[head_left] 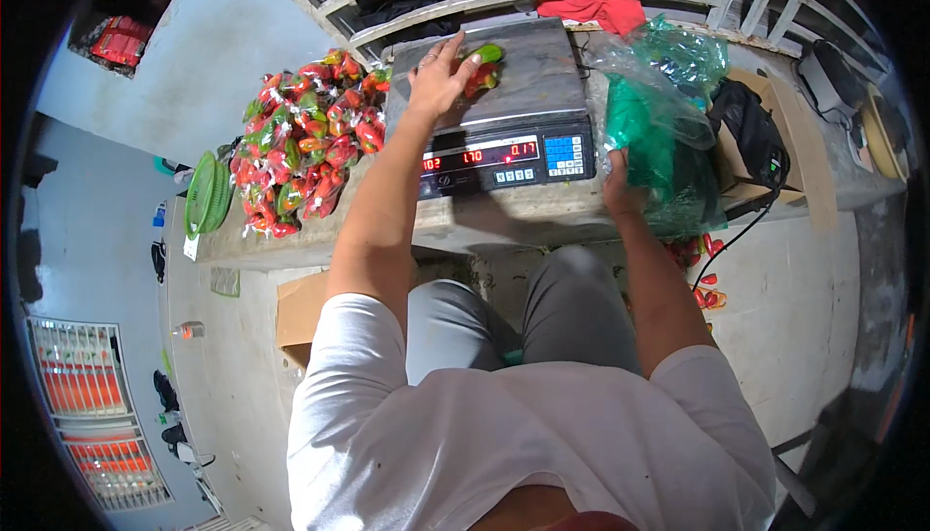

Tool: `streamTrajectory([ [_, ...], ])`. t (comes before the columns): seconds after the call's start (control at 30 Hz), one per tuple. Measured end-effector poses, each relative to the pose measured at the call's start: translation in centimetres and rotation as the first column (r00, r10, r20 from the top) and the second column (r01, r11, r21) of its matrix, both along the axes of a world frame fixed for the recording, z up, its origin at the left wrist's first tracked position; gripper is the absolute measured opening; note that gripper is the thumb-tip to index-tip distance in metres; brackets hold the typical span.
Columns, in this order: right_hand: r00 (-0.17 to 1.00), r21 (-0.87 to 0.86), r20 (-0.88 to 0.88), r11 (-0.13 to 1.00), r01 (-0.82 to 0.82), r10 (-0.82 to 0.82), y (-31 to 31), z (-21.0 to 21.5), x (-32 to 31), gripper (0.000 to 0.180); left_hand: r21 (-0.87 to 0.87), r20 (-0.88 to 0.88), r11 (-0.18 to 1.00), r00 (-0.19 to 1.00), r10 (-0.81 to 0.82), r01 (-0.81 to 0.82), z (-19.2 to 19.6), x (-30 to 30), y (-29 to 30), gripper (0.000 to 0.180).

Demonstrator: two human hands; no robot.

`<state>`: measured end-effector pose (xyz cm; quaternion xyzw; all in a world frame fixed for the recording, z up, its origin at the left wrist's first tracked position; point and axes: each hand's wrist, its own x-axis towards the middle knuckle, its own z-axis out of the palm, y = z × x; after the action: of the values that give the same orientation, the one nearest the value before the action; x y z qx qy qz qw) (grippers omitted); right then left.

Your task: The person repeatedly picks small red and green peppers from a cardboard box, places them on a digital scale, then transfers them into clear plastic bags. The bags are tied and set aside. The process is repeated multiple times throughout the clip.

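Note:
My left hand (pixel 441 74) rests on the steel pan of a digital weighing scale (pixel 528 85), fingers over a small clear bag of red and green peppers (pixel 484 66). The scale's front panel shows lit red digits and a blue keypad. My right hand (pixel 620 187) grips the lower edge of a large green plastic bag (pixel 668 124) that stands on the counter just right of the scale.
A heap of several small bags of red and green peppers (pixel 305 143) lies on the concrete counter (pixel 504 216) left of the scale, beside a green basket (pixel 206 194). A black pouch (pixel 751 139) and cardboard sit to the right. Loose red peppers (pixel 705 284) lie on the floor below.

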<state>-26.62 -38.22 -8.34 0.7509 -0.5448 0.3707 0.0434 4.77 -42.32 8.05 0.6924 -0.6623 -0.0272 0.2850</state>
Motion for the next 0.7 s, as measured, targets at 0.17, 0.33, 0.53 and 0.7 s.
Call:
streamTrajectory([
  [0.17,0.999,0.130,-0.035,0.991,-0.003,0.008,0.1,0.8,0.1,0.031,-0.184,-0.206,0.981,0.978,0.019,-0.058,0.0,2.1,1.1,0.049],
  [0.33,0.999,0.149,-0.019,0.988,-0.032,0.036,0.1,0.1,0.3,0.041,-0.406,-0.439,0.891,0.898,0.004,-0.203,2.7,3.1,8.1,0.044],
  [0.53,0.974,0.577,-0.194,0.789,0.212,-0.120,-0.5,-1.0,0.8,0.049,-0.506,-0.394,0.671,0.837,0.379,-0.542,-1.6,7.0,29.1,0.044],
  [0.7,0.983,0.242,-0.124,0.965,-0.100,0.133,-2.8,-4.2,-1.9,0.039,-0.237,-0.497,0.248,0.337,0.800,-0.939,-9.3,8.9,48.9,0.042],
])
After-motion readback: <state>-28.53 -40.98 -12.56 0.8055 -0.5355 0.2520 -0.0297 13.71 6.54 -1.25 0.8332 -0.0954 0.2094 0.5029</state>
